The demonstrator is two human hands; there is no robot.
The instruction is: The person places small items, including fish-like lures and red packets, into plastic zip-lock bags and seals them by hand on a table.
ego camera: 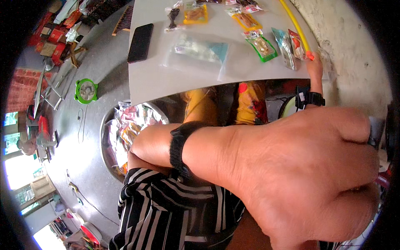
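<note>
My left hand (312, 175) looms close to the camera on the right, its back toward me and a black strap (177, 150) around the forearm. Its fingertips curl out of sight, so what it holds is hidden. Farther off, my right hand (315, 66) grips the orange end of a long yellow rod (295, 23) at the right edge of the white table (150, 84). Beside it are a red sealed food packet (297, 44), a blue-and-silver packet (285, 50) and a green-edged packet (262, 47). A clear plastic bag (200, 53) rests mid-table.
A black smartphone (140, 43) and yellow-edged food packets (196, 14) are on the table. A metal basin (104, 137) full of packets stands left, on the floor. Beyond it is a green fan (86, 91). Patterned yellow trousers (250, 106) show under the table. A wall (347, 40) borders the right.
</note>
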